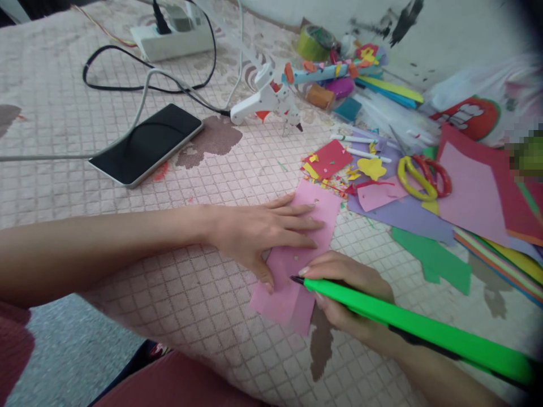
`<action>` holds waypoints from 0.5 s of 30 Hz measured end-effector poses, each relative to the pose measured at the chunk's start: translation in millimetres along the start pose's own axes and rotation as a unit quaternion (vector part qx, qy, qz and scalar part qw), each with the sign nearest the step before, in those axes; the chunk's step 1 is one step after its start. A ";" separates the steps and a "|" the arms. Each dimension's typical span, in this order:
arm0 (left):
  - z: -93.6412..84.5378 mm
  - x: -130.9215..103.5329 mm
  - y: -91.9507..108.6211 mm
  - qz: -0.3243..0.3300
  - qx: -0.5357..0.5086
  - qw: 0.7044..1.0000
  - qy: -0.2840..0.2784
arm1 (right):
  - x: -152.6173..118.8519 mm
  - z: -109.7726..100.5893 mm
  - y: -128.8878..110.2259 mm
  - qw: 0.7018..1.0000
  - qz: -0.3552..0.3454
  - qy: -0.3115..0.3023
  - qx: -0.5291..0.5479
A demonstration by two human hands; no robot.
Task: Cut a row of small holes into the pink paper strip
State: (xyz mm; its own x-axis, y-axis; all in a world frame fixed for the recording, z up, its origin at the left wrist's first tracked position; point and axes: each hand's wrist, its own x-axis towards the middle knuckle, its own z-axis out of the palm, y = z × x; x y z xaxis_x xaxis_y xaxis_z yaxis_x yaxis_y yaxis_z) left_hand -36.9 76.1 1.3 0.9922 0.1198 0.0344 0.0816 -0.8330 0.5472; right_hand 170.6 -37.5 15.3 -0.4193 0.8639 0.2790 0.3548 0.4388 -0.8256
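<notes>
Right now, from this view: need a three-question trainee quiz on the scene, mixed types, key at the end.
1. Multiple choice: what does the right hand hold?
a) scissors
b) a green pen
c) a roll of tape
2. True or false: the left hand rests on the pink paper.
3. Fill in: in the picture, left of the white glue gun lies a black-screened ____.
Key: 1 b; 2 true; 3 phone.
</notes>
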 end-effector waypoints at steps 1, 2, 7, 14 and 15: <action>0.0 0.2 0.2 -0.001 0.002 1.000 -0.003 | 0.2 0.2 0.1 1.000 -0.001 0.000 -0.001; 0.0 0.3 0.3 0.000 0.004 1.000 -0.003 | 0.2 0.5 0.5 1.000 -0.001 0.000 -0.004; 0.7 0.7 0.4 0.010 0.012 1.000 0.005 | 0.4 1.7 2.4 1.000 -0.010 0.009 -0.004; 0.4 0.6 0.1 0.008 0.000 1.000 0.003 | 2.1 2.3 1.8 1.000 -0.013 0.007 -0.010; 0.3 0.5 0.1 0.009 -0.003 1.000 0.006 | 2.3 2.6 1.6 1.000 -0.014 0.007 -0.011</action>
State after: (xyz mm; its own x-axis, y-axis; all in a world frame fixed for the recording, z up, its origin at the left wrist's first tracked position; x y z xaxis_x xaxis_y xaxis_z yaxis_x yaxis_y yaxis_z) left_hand -36.3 75.9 1.1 0.9922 0.1113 0.0552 0.0626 -0.8316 0.5519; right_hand 168.0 -35.4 13.4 -0.4174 0.8543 0.3098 0.3613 0.4688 -0.8061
